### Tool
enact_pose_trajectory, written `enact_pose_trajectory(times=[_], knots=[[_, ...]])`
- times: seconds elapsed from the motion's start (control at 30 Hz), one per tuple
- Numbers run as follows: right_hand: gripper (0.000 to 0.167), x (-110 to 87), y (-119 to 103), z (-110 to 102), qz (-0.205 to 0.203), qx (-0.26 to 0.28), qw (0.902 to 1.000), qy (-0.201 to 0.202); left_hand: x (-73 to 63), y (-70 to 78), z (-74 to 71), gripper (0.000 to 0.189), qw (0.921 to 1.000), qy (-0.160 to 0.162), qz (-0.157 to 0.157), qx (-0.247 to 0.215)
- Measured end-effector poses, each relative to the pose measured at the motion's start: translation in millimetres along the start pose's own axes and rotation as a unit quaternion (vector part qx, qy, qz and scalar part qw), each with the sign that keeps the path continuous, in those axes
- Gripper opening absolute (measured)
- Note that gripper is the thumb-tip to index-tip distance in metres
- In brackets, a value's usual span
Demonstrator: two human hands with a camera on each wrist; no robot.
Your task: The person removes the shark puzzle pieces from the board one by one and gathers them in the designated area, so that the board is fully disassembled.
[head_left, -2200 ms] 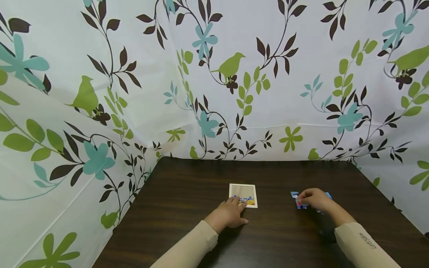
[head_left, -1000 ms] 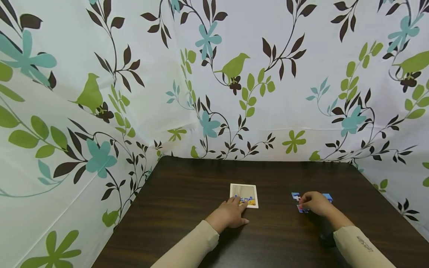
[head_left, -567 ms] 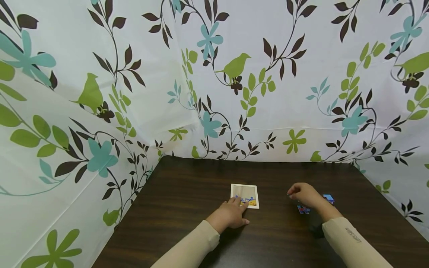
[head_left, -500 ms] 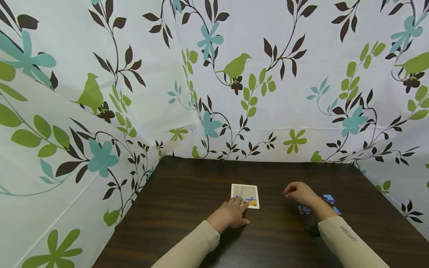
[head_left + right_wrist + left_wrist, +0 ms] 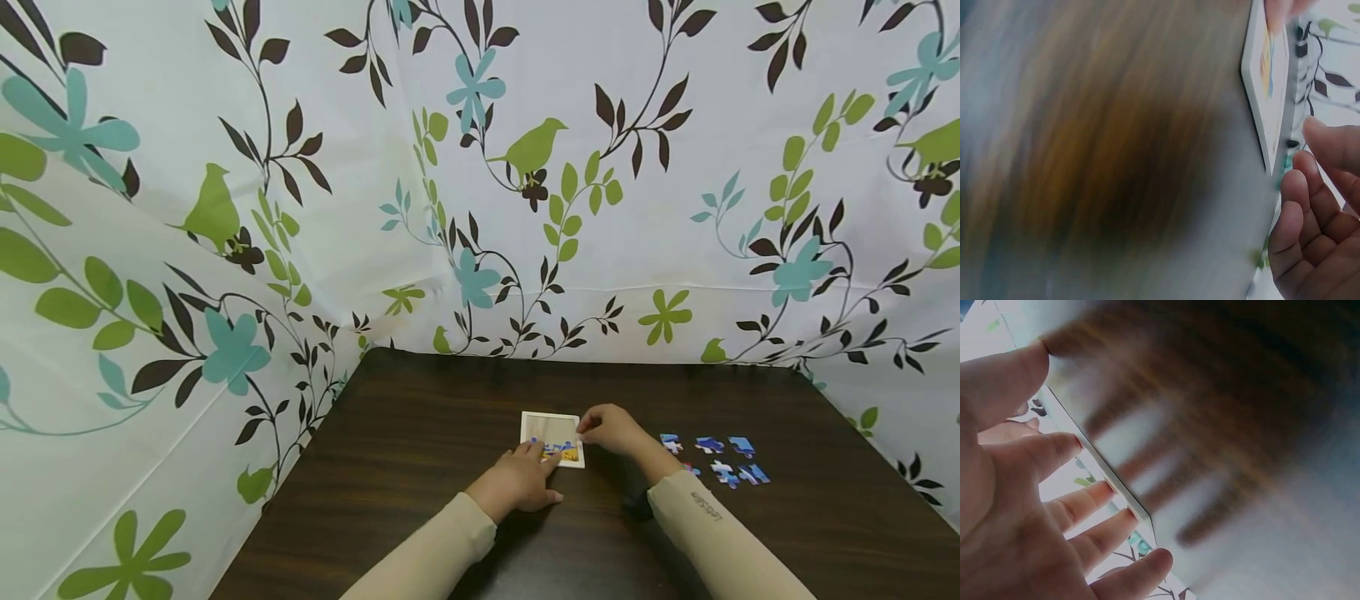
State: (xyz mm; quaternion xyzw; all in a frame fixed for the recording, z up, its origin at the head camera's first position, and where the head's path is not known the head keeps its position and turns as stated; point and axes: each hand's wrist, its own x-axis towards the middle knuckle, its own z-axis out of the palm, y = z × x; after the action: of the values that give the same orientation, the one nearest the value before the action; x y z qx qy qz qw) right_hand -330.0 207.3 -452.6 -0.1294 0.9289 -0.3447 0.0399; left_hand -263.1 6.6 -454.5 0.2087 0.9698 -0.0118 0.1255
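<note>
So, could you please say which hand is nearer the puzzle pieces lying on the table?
Right: the right hand is left of those puzzle pieces; the left hand, farther left, touches the board.

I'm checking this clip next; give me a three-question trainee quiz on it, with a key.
1. In the head view, where in the square, pale wooden puzzle tray is the fitted yellow-and-blue section?
A) far part
B) near part
C) nowhere
2. True or false: the loose, interlocking blue-and-white jigsaw pieces lie to the left of the tray.
3. Which hand has its fingers spread over the tray's near part?

Key: 1. B. 2. False; they lie to its right. 3. The left hand.
</note>
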Motion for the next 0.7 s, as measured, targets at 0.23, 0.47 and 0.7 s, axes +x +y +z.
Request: enact_pose_trajectory(times=[0.23, 0.47, 0.7], knots=[[0.009, 7.3, -9.6, 20.6, 0.006, 0.004, 0.9999, -0.016, 0.9, 0.1, 1.6, 0.071, 1.0000, -0.001, 0.001, 0.006], [0.019, 7.2, -6.0, 27.5, 0.023, 0.005, 0.9997, -0.009, 0.9, 2.3, 1.8, 0.072, 1.0000, -0.005, 0.004, 0.000], [0.031, 3.6, -6.0, 24.8, 0.017, -0.005, 0.9998, -0.011, 0.5, -0.6, 1.4, 0.072, 0.9999, 0.000, -0.001, 0.011]])
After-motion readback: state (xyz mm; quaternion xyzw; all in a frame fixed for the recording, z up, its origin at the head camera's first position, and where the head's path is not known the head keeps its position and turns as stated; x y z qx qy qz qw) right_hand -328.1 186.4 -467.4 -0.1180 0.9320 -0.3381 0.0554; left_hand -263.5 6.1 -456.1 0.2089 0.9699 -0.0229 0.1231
